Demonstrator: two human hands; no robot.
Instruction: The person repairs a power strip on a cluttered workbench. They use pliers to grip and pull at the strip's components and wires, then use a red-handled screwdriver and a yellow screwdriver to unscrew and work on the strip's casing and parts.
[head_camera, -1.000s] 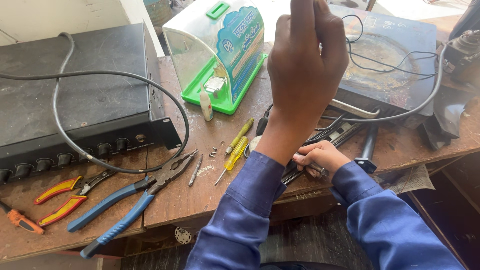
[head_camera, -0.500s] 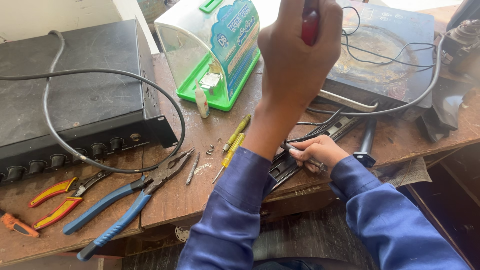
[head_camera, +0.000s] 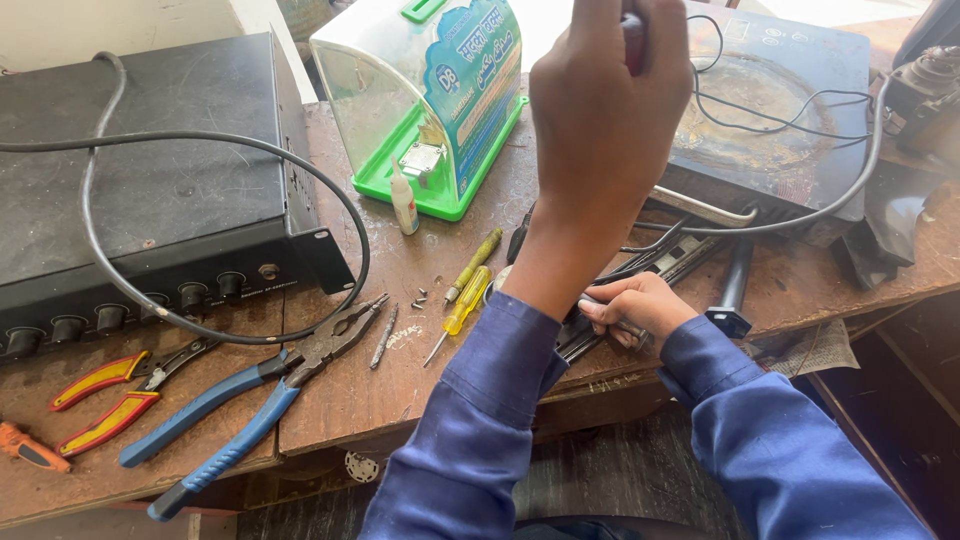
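The left hand (head_camera: 605, 130), raised at far centre, clenches a red-handled tool (head_camera: 633, 40). The right hand (head_camera: 630, 308) grips a black strip (head_camera: 660, 265) at the bench's near edge. Two yellow screwdrivers (head_camera: 468, 298) lie left of it.

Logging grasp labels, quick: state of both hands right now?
Left hand: closed around a red-handled tool, raised above the bench.
Right hand: closed, gripping a long black part at the bench edge.
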